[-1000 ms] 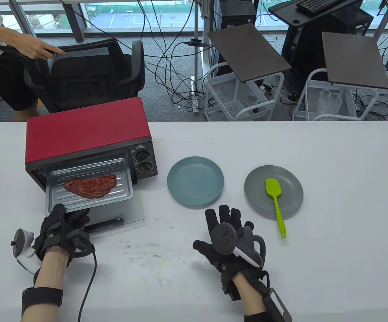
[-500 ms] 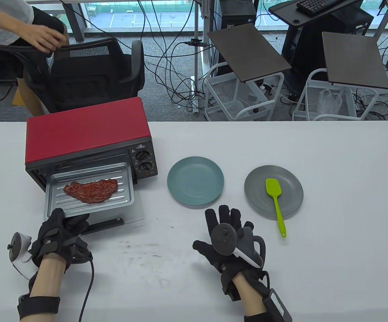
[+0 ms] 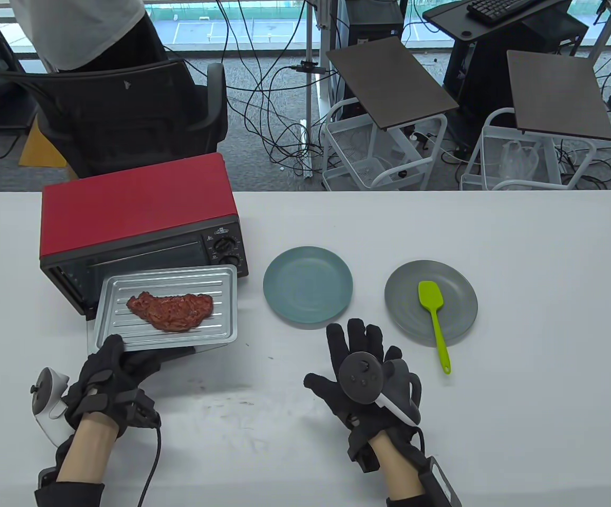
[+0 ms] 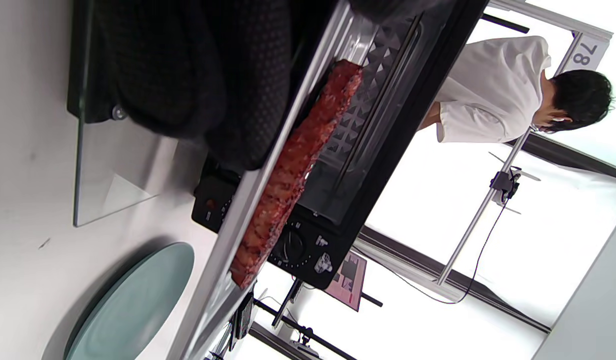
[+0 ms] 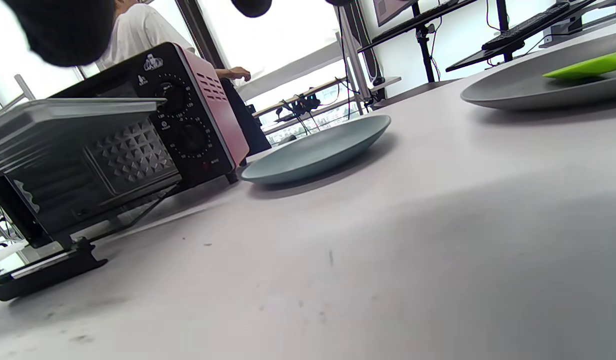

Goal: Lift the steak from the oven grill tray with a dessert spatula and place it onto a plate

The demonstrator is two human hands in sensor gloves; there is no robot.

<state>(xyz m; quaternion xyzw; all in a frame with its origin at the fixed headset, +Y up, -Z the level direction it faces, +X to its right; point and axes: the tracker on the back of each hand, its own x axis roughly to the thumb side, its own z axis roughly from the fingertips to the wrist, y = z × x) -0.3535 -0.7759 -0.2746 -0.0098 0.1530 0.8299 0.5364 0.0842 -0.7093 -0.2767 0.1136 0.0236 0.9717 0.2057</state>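
Observation:
The reddish steak [image 3: 170,310] [image 4: 288,170] lies on the silver grill tray [image 3: 221,280] [image 4: 215,270] [image 5: 73,107], which is drawn out in front of the red oven [image 3: 136,216]. My left hand [image 3: 120,355] grips the tray's near left edge, thumb on top; its fingers [image 4: 188,75] show dark in the left wrist view. The green dessert spatula [image 3: 432,311] [image 5: 588,67] rests on the grey plate [image 3: 458,285] [image 5: 533,85], handle over the rim. My right hand [image 3: 360,364] lies open on the table, left of the spatula handle, holding nothing. The teal plate [image 3: 308,285] [image 4: 133,305] [image 5: 318,147] is bare.
The oven's glass door [image 4: 103,165] lies folded down on the table beneath the tray. A person in a white shirt [image 3: 83,31] stands behind a black chair [image 3: 125,111] beyond the table. Side tables and cables fill the floor at the back.
My left hand has pulled the tray with the steak out of the oven, toward me and to the right. The right hand barely moved. The person behind stepped over to the chair.

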